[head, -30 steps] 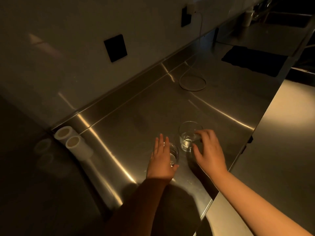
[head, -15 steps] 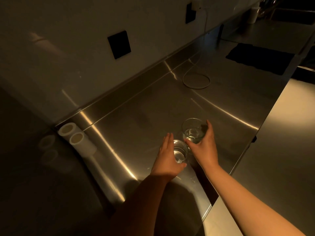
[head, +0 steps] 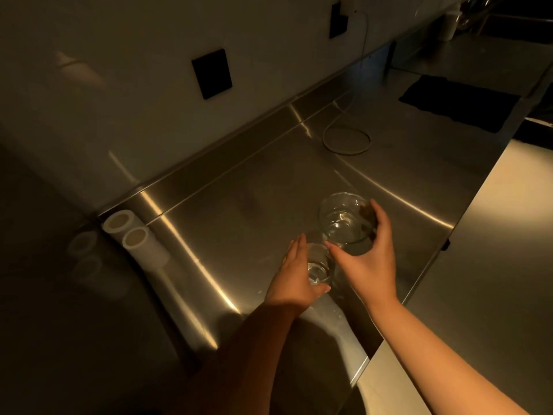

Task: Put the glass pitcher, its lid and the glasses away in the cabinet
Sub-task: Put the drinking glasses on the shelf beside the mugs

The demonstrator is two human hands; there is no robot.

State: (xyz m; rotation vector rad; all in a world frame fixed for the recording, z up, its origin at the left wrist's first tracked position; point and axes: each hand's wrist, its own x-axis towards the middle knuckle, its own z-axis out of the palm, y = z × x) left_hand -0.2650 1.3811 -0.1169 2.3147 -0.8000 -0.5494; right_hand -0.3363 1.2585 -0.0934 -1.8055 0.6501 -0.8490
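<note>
Two clear drinking glasses are near the front of a steel counter (head: 239, 205). My right hand (head: 368, 259) grips the farther, larger glass (head: 344, 220), thumb on its left side and fingers round its right, tilted with its mouth toward me and lifted off the counter. My left hand (head: 294, 277) is wrapped round the nearer, smaller glass (head: 320, 266), which stands on the counter; fingers lie along its left side and the thumb curls under its front. No pitcher, lid or cabinet is in view.
Two white rolls (head: 134, 238) lie at the counter's left end against a steel wall. A looped white cable (head: 347, 139) runs from a wall plug. A black mat (head: 454, 103) lies far right. The counter's front edge (head: 419, 283) runs just right of my hands.
My right hand has closed round the larger glass, lifted it and tipped it toward me. My left hand has settled tighter round the smaller glass.
</note>
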